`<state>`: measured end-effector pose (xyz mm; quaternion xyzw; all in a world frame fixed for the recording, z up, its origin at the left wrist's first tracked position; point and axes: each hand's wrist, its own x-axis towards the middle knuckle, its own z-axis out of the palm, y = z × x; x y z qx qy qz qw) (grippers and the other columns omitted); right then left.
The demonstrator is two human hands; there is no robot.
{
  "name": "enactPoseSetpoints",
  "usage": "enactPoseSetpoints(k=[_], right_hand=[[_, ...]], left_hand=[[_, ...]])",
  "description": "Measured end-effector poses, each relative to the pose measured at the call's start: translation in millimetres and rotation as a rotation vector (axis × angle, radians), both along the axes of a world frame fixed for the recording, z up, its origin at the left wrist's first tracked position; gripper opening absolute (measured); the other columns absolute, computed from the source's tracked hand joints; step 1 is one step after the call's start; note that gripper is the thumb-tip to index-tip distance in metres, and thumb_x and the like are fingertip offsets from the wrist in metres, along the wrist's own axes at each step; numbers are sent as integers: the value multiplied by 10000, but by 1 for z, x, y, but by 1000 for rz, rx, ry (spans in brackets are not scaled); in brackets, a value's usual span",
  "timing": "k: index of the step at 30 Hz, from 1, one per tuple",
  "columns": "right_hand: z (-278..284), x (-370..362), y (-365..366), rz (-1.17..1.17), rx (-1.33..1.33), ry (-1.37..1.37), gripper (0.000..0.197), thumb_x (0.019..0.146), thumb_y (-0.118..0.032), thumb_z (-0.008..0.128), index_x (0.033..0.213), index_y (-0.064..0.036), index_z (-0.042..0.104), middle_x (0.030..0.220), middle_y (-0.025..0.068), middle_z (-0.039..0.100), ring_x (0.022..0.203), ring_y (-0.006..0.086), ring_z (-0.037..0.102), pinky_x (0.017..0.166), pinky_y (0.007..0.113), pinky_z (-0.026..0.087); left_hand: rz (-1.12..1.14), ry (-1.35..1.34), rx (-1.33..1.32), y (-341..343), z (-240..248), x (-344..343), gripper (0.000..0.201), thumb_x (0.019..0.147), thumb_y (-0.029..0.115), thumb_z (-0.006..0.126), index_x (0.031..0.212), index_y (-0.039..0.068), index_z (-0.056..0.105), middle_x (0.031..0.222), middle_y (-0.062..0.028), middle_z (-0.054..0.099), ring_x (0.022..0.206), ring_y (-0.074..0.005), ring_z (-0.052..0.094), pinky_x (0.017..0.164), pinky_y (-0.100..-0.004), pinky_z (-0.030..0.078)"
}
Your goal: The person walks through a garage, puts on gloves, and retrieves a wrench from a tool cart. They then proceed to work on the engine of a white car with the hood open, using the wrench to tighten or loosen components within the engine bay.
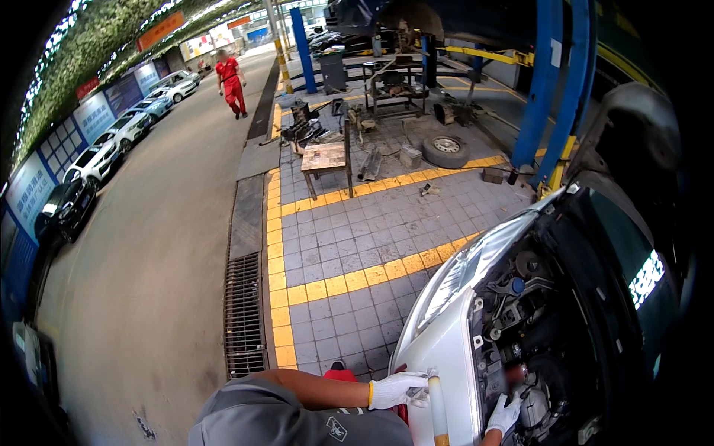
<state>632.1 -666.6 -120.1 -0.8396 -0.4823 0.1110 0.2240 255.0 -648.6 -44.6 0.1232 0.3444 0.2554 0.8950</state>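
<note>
My left hand (pixel 396 391), in a white knit glove with a yellow cuff, reaches over the silver-white car's front edge (pixel 455 343). Its fingers are closed at the upper end of a pale, translucent tube (pixel 438 407) with tan end sections; how they grip it is partly hidden. My right hand (pixel 505 415), also gloved in white, is inside the car's engine bay (pixel 547 334). Its fingers are apart, beside grey metal engine parts (pixel 534 407), with nothing visible in them. A blue cap (pixel 517 285) shows farther back in the bay.
Beyond the car stand blue lift posts (pixel 538 89), a loose wheel (pixel 446 150) and a small wooden table (pixel 325 156) beside car parts. A floor grate (pixel 245 316) runs along the tiles. Someone in red overalls (pixel 232 85) is on the driveway near parked cars (pixel 128 128).
</note>
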Motion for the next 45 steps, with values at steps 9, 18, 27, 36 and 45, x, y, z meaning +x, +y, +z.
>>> enactPoseSetpoints(k=[9,18,27,36,45], right_hand=[[13,-29,12,13,53,-121,491,966,-218,579,1397,16,547,1388,236,575,1276,373,546,1111,422,395],[84,-367,2,620,30,219,285,948,-160,614,1198,-31,663,1207,166,663,1110,329,626,1013,405,477],[90,-445,-98,269,-210,547,332,952,-181,593,1246,-36,644,1089,156,713,1083,321,659,977,397,498],[85,-416,-197,-81,-331,847,578,886,-454,682,1261,-34,554,1091,164,657,1044,300,639,946,391,479],[18,-325,-386,-232,163,1170,240,973,-170,531,985,17,680,811,79,700,731,153,668,685,307,539]], left_hand=[[241,-98,92,11,25,-111,247,1018,226,600,1187,48,621,1020,-80,659,890,-160,678,847,-350,594],[502,-162,392,30,43,-249,422,927,-138,510,1326,-5,531,1265,-127,605,1225,-224,600,1096,-380,468],[273,-71,378,31,34,-249,436,899,-162,523,1317,-43,485,1202,-170,586,1192,-300,613,1123,-472,459],[-292,100,563,-111,-3,-153,288,930,-54,571,1216,-26,552,1139,-90,624,1059,-145,602,947,-287,485],[-912,140,553,-253,-6,-21,285,992,146,626,1243,12,612,1029,-60,681,746,-67,600,582,-213,479]])
